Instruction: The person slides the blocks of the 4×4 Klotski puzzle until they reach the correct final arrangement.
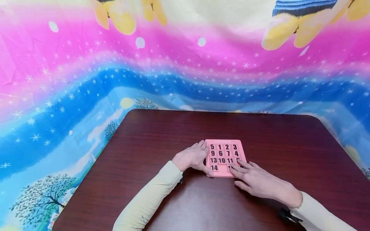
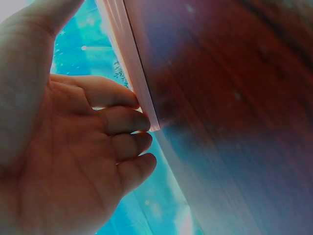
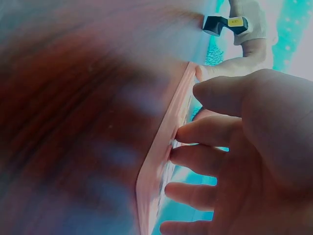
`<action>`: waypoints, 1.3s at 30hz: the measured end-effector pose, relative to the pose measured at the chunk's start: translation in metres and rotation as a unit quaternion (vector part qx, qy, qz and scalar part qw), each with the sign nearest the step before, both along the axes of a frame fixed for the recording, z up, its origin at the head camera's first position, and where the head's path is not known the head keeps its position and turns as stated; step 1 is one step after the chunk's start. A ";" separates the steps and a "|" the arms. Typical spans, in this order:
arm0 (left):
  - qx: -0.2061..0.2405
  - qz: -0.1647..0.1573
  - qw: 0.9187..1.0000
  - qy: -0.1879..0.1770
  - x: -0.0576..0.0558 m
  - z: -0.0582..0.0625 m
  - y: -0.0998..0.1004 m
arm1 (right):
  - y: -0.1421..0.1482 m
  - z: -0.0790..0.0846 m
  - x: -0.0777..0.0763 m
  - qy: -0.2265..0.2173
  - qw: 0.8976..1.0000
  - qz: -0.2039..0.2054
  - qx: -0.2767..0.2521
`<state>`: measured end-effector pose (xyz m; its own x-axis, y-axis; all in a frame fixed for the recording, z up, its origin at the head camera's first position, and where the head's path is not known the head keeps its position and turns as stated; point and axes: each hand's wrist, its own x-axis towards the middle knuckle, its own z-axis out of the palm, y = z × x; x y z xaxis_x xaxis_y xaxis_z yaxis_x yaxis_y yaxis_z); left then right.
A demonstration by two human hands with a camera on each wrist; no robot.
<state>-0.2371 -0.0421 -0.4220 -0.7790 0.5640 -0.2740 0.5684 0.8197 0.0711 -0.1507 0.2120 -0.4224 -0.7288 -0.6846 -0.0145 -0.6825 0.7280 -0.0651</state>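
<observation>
A pink sliding number puzzle [image 1: 221,153] lies flat on the table, with black-numbered tiles in rows. A gap shows in its bottom row, just right of the 14 tile [image 1: 214,167]. My left hand [image 1: 192,158] holds the puzzle's left side, thumb at the lower left corner and fingers along the upper left edge. My right hand [image 1: 258,180] reaches in from the right with its fingers stretched over the lower right tiles, partly covering them. In the right wrist view the puzzle's side [image 3: 159,152] appears edge-on beside the fingertips.
The dark reddish-brown table [image 1: 162,134] extends around the puzzle on all sides. Behind it hangs a colourful printed cloth [image 1: 185,70] with snowflakes and trees. Each sleeve has a black wrist device near the cuff; the right one [image 1: 290,215] shows most.
</observation>
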 end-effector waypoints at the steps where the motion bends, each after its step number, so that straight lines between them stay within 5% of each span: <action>1: 0.000 0.000 1.000 -0.002 0.000 0.000 0.000 | -0.001 0.001 0.000 0.002 1.000 0.002 -0.001; 24: -0.005 -0.017 1.000 0.014 -0.001 -0.002 0.000 | -0.043 0.005 -0.007 0.009 0.998 0.059 -0.002; 39: -0.008 -0.009 1.000 0.007 0.000 0.000 0.000 | -0.030 0.000 -0.008 0.026 0.998 0.060 -0.001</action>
